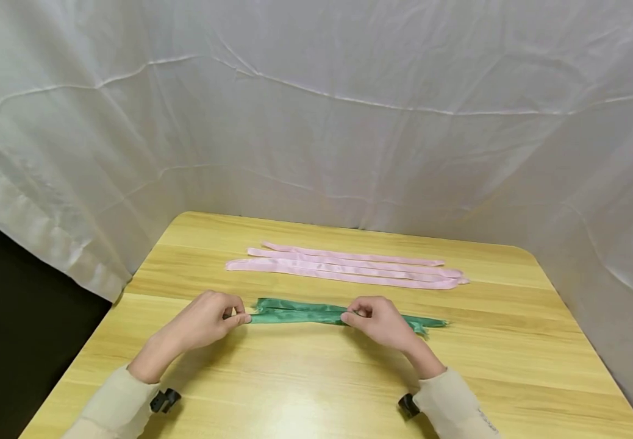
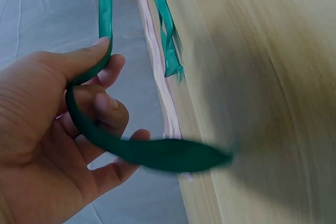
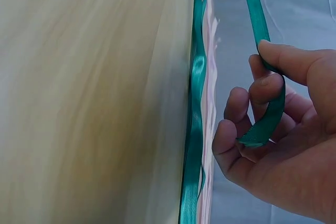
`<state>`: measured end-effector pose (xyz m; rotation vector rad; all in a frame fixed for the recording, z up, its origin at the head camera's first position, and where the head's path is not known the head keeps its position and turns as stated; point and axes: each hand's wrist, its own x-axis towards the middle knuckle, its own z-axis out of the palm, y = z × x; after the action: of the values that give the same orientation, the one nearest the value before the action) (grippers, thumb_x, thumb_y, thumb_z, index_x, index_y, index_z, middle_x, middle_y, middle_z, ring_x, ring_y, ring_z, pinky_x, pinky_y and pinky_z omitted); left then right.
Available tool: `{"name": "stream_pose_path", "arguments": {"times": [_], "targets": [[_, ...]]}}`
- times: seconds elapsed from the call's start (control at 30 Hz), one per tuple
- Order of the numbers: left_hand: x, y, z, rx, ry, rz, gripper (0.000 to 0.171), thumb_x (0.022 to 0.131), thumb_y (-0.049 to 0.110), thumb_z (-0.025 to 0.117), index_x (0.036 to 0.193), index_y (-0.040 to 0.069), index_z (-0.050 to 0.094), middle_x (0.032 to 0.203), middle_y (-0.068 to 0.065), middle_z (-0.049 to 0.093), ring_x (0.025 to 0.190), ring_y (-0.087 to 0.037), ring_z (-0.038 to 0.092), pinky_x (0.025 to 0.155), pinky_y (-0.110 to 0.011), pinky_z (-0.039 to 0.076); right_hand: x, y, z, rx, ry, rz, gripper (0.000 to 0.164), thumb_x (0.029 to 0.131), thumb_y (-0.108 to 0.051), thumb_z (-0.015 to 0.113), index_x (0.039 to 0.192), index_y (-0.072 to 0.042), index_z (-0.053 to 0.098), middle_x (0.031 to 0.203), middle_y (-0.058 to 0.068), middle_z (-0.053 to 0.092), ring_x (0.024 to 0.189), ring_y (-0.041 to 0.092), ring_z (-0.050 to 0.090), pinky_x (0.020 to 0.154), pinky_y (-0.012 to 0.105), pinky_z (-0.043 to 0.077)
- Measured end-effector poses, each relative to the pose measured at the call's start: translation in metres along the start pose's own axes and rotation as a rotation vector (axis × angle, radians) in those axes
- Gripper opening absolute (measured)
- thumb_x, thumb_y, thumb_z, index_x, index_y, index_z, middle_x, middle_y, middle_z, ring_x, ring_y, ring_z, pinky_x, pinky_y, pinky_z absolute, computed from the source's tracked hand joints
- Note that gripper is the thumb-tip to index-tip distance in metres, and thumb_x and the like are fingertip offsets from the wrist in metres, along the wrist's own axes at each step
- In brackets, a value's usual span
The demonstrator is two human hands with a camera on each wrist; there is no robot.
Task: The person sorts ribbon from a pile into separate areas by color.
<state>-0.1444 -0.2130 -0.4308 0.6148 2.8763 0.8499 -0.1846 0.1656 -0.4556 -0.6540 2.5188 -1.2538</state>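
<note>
A green satin ribbon [image 1: 294, 317] is stretched between my two hands, a little above the table. My left hand [image 1: 209, 320] pinches it between thumb and forefinger; in the left wrist view its loose tail [image 2: 173, 155] curves down past the fingers, the tip blurred. My right hand [image 1: 379, 322] pinches the other end, and a short frayed tail [image 3: 262, 129] curls into the palm in the right wrist view. Behind the held ribbon, more green ribbons [image 1: 283, 303] lie on the table, their ends [image 1: 432, 322] showing to the right of my right hand.
Several pink ribbons [image 1: 344, 268] lie side by side farther back on the wooden table [image 1: 294, 390]. White cloth [image 1: 349, 152] hangs around the back and sides. A dark area [image 1: 9, 317] lies beyond the left table edge. Each sleeve carries a small black device [image 1: 165, 400] at the cuff.
</note>
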Motion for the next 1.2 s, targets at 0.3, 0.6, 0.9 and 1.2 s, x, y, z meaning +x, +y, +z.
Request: {"name": "stream_pose_path", "arguments": {"times": [0.3,0.6,0.9,1.2], "targets": [[0.004,0.001,0.003,0.007,0.008,0.001,0.02,0.1,0.027,0.074,0.082,0.016,0.074,0.061,0.014,0.048,0.053,0.0,0.038,0.053,-0.021,0.034,-0.018,0.012,-0.019,-0.028,0.058,0.075,0.016,0.1,-0.03,0.074,0.096,-0.015,0.076,0.068,-0.004,0.045,0.059,0.005,0.035,0.061,0.024,0.034],[0.006,-0.001,0.006,-0.005,0.018,0.027,0.02,0.1,0.022,0.074,0.082,0.016,0.071,0.062,0.014,0.042,0.055,0.001,0.034,0.055,-0.02,0.031,-0.032,0.019,-0.037,-0.037,0.106,0.107,0.016,0.099,-0.029,0.075,0.095,-0.013,0.075,0.07,-0.004,0.049,0.062,0.006,0.039,0.063,0.024,0.036],[0.008,-0.003,0.008,-0.03,-0.02,0.05,0.01,0.102,0.012,0.069,0.094,0.013,0.075,0.071,0.01,0.052,0.061,-0.001,0.039,0.058,-0.021,0.036,-0.055,0.031,-0.06,-0.034,0.138,0.166,0.019,0.101,-0.029,0.073,0.102,-0.009,0.076,0.071,0.0,0.055,0.06,0.006,0.044,0.059,0.025,0.039],[0.011,-0.004,0.008,-0.013,-0.041,0.037,0.012,0.103,0.014,0.068,0.094,0.012,0.076,0.073,0.008,0.056,0.061,-0.002,0.04,0.057,-0.022,0.036,-0.074,0.045,-0.075,-0.06,0.131,0.236,0.021,0.102,-0.029,0.071,0.099,-0.009,0.075,0.073,0.01,0.065,0.06,0.007,0.047,0.06,0.025,0.042]]}}
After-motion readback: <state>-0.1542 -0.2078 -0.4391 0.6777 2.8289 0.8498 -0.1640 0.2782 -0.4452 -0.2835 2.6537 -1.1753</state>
